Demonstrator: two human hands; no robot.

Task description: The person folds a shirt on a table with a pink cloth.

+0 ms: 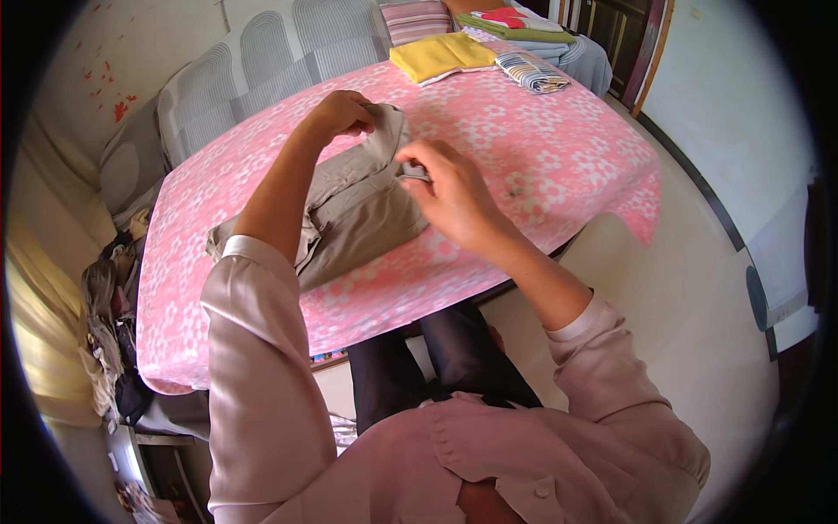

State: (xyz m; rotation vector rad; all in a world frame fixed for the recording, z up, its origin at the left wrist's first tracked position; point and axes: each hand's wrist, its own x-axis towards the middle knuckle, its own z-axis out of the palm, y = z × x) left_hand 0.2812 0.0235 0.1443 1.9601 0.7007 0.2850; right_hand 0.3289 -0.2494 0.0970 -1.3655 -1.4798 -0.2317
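A grey-brown cloth garment [366, 229] lies partly folded on a pink flowered tablecloth [524, 177]. My left hand [344, 118] grips its far edge and lifts a piece of the fabric off the table. Nearer to me and to the right, my right hand [445, 190] pinches another edge of the same garment between thumb and fingers. The left end of the garment passes behind my left forearm, which hides part of it.
A folded yellow cloth [442, 56] and a rolled striped cloth [533, 72] lie at the table's far side. Behind them is a stack of folded cloths [524, 33]. A patterned sofa [268, 59] stands beyond the table, with heaped clothes [108, 314] at left.
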